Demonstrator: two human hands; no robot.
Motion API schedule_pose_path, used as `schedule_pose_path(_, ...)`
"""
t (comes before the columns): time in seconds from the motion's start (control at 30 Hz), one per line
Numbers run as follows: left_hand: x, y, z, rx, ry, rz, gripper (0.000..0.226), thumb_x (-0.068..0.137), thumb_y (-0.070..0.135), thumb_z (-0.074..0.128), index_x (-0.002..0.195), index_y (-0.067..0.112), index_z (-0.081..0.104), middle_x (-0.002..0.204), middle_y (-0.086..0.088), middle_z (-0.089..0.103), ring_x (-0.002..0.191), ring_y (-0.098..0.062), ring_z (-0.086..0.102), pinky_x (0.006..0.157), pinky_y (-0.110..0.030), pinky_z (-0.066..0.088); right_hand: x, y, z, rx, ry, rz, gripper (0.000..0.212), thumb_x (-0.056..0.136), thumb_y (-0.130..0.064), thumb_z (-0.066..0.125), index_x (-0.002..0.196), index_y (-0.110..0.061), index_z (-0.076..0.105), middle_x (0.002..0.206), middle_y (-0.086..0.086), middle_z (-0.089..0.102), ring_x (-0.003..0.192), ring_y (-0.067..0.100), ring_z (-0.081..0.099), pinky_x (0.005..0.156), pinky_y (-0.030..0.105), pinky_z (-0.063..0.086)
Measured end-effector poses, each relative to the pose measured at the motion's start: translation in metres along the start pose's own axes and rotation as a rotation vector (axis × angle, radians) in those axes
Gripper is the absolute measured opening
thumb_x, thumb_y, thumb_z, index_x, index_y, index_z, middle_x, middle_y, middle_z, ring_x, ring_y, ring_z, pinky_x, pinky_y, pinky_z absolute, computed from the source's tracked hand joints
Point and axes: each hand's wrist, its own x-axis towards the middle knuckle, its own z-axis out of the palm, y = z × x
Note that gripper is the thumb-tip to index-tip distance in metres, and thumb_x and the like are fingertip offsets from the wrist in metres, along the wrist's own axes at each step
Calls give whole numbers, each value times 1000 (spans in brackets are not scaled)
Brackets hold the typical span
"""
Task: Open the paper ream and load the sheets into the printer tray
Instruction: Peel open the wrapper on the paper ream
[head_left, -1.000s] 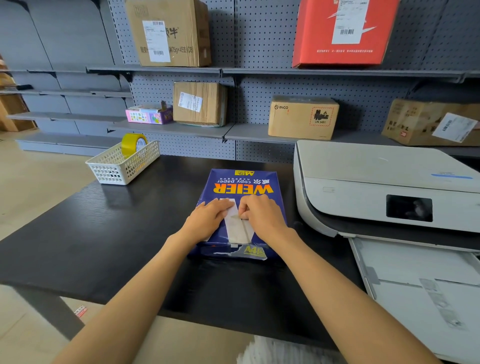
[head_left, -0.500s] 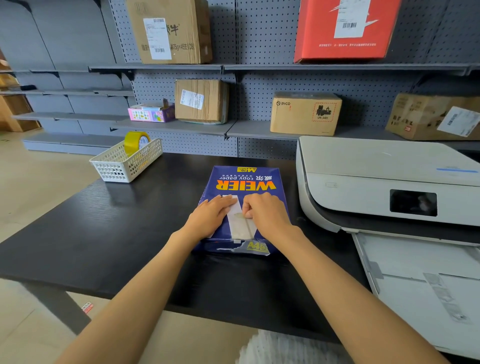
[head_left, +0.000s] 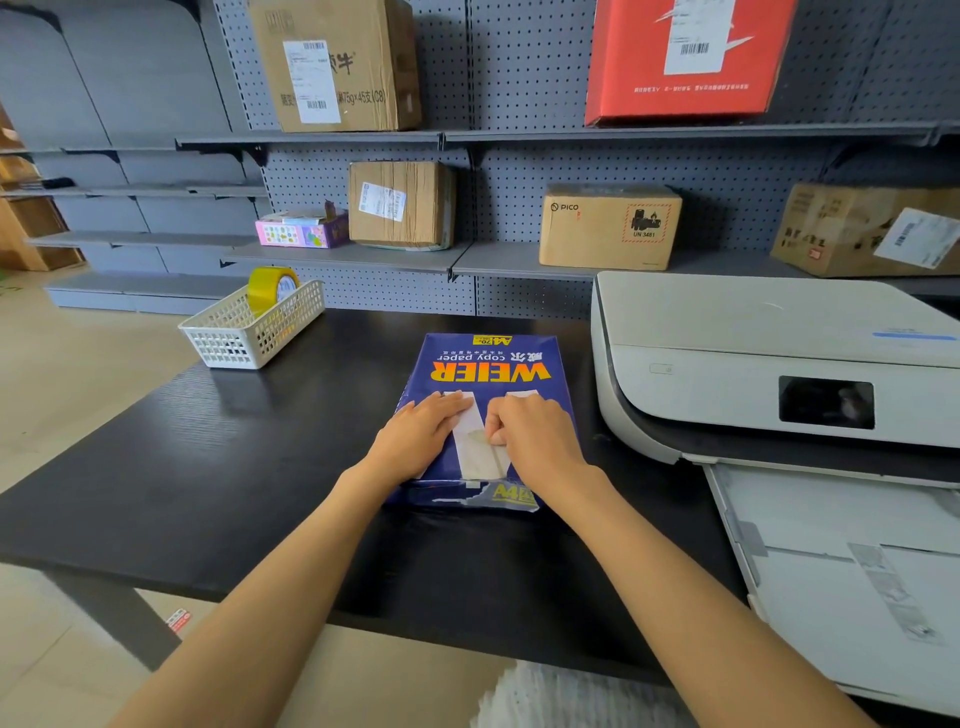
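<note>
A blue paper ream (head_left: 488, 364) with yellow "WEIER" lettering lies flat on the black table (head_left: 208, 467). Its wrapper is torn along the near edge, and a pale seam strip (head_left: 475, 452) runs down its top. My left hand (head_left: 421, 436) lies flat on the wrapper left of the strip, fingers together. My right hand (head_left: 535, 436) is curled, its fingertips pinching the wrapper edge at the strip. The white printer (head_left: 753, 353) stands to the right, its paper tray (head_left: 852, 571) pulled out toward me.
A white mesh basket (head_left: 244, 332) holding a yellow tape roll (head_left: 272, 286) sits at the table's far left. Grey pegboard shelves behind carry several cardboard boxes (head_left: 608, 228) and a red box (head_left: 685, 57). The near table edge runs under my forearms.
Both hands stay on the ream at the seam strip. The view has shifted slightly; the right fingers have curled a little tighter on the wrapper edge.
</note>
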Motion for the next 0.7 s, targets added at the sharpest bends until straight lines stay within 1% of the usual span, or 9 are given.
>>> schedule_pose_path(0.07, 1, -1, 0, 2, 0, 5, 42, 106, 34, 28, 146, 32, 39, 152, 7, 40, 134, -23, 42, 112, -41, 30, -2, -1, -1, -11, -4, -1, 13, 97, -20, 54, 100, -14, 66, 104, 8, 68, 93, 22, 65, 71, 25, 48)
schedule_pose_path(0.17, 1, 0, 0, -3, 4, 13, 42, 106, 33, 28, 146, 30, 40, 152, 6, 40, 135, -22, 42, 113, -39, 29, -2, -2, -2, -10, -6, -2, 13, 98, -21, 54, 100, -14, 65, 103, 8, 69, 93, 22, 65, 75, 27, 52)
schedule_pose_path(0.3, 0, 0, 0, 0, 3, 13, 42, 106, 34, 28, 146, 31, 40, 152, 6, 40, 135, -23, 41, 112, -41, 29, -4, -4, -4, -18, -11, 4, 14, 98, -20, 53, 101, -14, 65, 104, 9, 69, 94, 23, 65, 77, 28, 53)
schedule_pose_path(0.4, 1, 0, 0, -1, 7, 13, 42, 105, 34, 28, 146, 31, 40, 152, 6, 41, 135, -24, 42, 112, -42, 30, -7, -6, -5, -33, -7, 9, 14, 98, -16, 52, 101, -13, 65, 103, 10, 69, 95, 25, 65, 72, 28, 48)
schedule_pose_path(0.47, 1, -1, 0, 3, 6, 24, 42, 106, 33, 28, 145, 31, 41, 151, 5, 42, 134, -24, 43, 112, -42, 30, -8, -7, -5, -46, -11, 18, 14, 97, -15, 52, 103, -12, 65, 105, 10, 69, 97, 25, 66, 71, 28, 45)
schedule_pose_path(0.57, 2, -3, 1, -3, -3, 23, 41, 106, 33, 28, 145, 31, 40, 151, 4, 42, 133, -25, 44, 114, -45, 31, -10, -7, -3, -48, -20, 26, 15, 98, -16, 53, 106, -12, 65, 107, 11, 69, 99, 24, 66, 72, 28, 46)
schedule_pose_path(0.7, 3, -2, 1, 9, -7, 10, 42, 106, 34, 27, 146, 31, 40, 152, 4, 40, 135, -25, 42, 113, -46, 32, -15, -9, -3, -52, -31, 32, 21, 98, -24, 55, 113, -12, 62, 116, 10, 68, 104, 25, 66, 86, 31, 55)
